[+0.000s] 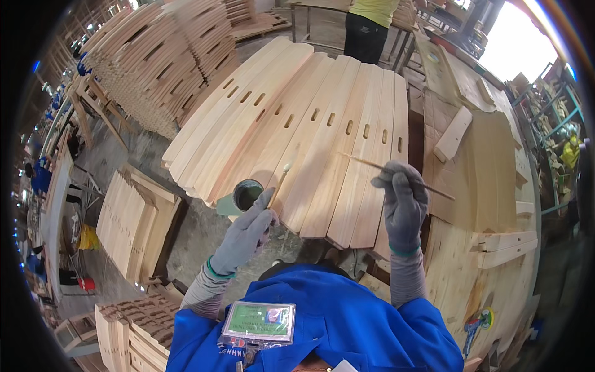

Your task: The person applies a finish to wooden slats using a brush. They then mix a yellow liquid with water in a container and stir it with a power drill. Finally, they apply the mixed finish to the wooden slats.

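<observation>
My left hand (243, 237), in a grey glove, is closed around a short thin stick (279, 188) with a whitish blob at its tip. A longer thin wooden stick (370, 163) is pinched in my gloved right hand (404, 201), its pale end pointing left above the boards. Beneath both hands lies a row of light wooden boards (334, 155) side by side, each with an oblong slot. Just beyond my left fingers a round cup (249, 193) with a dark inside stands at the near left edge, beside a green piece (227, 205).
Tall stacks of wooden parts (142, 68) rise at the far left. On the right, a long table (452, 266) bears cardboard (480, 173) and loose wood blocks (453, 133). Another person (365, 34) stands beyond the boards. More boards (127, 226) sit low at left.
</observation>
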Demonstrator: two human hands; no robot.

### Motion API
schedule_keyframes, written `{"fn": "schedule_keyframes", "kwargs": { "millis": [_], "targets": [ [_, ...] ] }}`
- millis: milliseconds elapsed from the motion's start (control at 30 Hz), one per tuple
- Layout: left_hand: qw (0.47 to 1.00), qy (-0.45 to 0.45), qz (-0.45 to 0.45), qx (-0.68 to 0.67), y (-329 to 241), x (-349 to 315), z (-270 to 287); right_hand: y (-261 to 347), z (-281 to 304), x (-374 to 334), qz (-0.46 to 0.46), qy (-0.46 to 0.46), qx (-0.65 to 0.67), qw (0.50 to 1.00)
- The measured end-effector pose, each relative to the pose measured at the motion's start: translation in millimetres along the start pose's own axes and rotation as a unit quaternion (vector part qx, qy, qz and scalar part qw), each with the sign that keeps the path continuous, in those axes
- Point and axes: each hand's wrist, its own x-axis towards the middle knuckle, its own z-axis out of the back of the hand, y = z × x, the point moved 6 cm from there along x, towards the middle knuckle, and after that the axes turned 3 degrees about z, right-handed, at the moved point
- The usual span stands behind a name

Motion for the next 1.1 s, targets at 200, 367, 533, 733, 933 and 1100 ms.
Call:
{"fn": "schedule_keyframes", "kwargs": {
  "millis": [200,367,533,733,933,1100],
  "targets": [
    [0.983,-0.068,-0.107,0.131,-14.6,-10.1,8.2,14.0,-65.2,-26.1,0.059,0.104,-0.078,0.990],
    [0.973,-0.082,-0.114,0.183,-31.3,-18.6,-1.6,11.5,-67.4,-28.5,0.146,0.097,-0.219,0.960],
    [0.999,-0.008,0.024,-0.026,-16.2,-24.1,7.0,10.3,-67.5,-26.4,0.138,0.128,-0.186,0.964],
    [0.987,0.074,0.074,-0.124,-15.4,-27.2,7.6,11.1,-60.7,-7.3,0.086,0.063,-0.116,0.988],
    [0.968,0.070,0.094,-0.222,1.3,-20.8,12.7,-19.1,-57.3,-21.2,-0.107,0.033,0.064,0.992],
    [0.927,0.112,0.101,-0.345,6.3,-16.2,5.7,-49.4,-36.3,-22.4,-0.158,-0.023,0.201,0.967]
  ]
}}
